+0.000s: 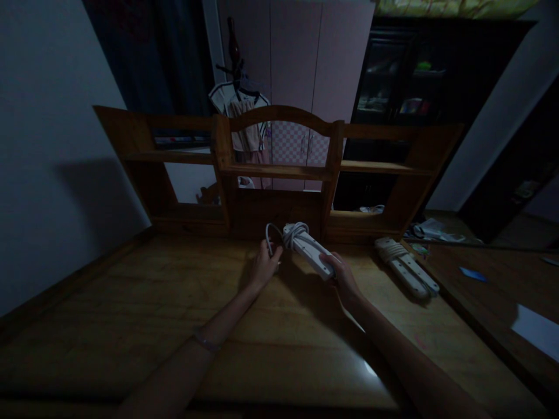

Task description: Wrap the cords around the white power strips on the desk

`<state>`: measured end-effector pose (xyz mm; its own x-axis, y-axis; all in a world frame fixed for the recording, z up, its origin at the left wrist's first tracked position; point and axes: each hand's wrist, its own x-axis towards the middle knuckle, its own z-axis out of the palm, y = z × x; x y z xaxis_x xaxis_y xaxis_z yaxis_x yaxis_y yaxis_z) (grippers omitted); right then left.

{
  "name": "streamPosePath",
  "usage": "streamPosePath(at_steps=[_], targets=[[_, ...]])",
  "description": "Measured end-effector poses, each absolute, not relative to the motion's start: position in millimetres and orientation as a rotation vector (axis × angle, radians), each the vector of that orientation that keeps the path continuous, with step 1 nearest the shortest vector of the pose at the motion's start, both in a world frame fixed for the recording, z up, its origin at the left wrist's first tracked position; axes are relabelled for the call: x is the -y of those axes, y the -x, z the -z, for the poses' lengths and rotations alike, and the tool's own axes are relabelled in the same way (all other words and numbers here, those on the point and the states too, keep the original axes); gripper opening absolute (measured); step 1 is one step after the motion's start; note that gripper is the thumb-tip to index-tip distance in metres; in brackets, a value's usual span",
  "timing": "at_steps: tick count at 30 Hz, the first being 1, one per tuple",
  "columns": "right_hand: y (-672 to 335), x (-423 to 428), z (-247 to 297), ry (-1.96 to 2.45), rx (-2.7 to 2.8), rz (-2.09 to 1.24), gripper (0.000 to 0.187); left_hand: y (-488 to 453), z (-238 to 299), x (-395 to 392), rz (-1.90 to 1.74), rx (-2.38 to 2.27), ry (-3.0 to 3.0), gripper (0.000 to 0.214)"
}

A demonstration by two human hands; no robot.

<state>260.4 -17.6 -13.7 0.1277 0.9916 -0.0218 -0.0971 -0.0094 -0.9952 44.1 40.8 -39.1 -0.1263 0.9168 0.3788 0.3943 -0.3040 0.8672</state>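
Note:
My right hand (343, 279) is closed around the near end of a white power strip (311, 251), which is tilted above the wooden desk. A pale cord (297, 234) is coiled round the strip's far end. From that coil a loop of cord arcs left to my left hand (263, 265), whose fingers are pinched on it near the plug end. The plug itself is mostly hidden by the fingers. Farther right on the desk lies a bundle of white power strips (406, 269) with cord wrapped round its far end.
The wooden desk (183, 302) has a shelf rack (279, 170) along its back. On the left is a white wall (56, 174). A lower wooden surface at right holds a white paper (537, 330) and a blue card (472, 274). Behind stand pink wardrobe doors (292, 64) and a dark cabinet.

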Motion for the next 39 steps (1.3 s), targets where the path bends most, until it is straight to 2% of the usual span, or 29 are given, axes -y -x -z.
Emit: streamPosePath(at_steps=[3,5,10,15,22,29,35,39], targets=[[-259.3,17.5,11.9,1.219,1.073,-1.153,0.033,-41.6,40.9,-44.9,-1.571,-1.574,-1.672,0.070],[-258.4,17.2,11.3,1.210,1.093,-1.145,0.030,-39.9,40.7,-45.3,-1.642,-1.640,-1.780,0.077],[-256.5,20.0,10.5,1.181,1.146,-1.155,0.028,-38.1,34.2,-41.8,-1.778,-1.685,-2.055,0.046],[-259.2,23.3,8.9,1.130,1.166,-1.100,0.026,-32.3,22.8,-41.1,-1.924,-1.723,-1.974,0.010],[-264.0,19.4,10.7,1.126,1.229,-1.037,0.020,-27.9,22.3,-44.5,-1.942,-1.494,-1.654,0.024],[-254.3,24.3,11.2,0.985,1.122,-1.215,0.020,-27.0,32.6,-48.6,-1.910,-1.446,-1.552,0.037],[-251.8,30.3,-1.0,0.940,1.030,-1.220,0.024,-43.5,11.7,-25.7,-1.914,-1.333,-1.829,0.036],[-252.0,29.6,-1.8,0.978,1.000,-1.186,0.026,-50.7,12.2,-19.7,-1.663,-1.324,-2.042,0.055]])
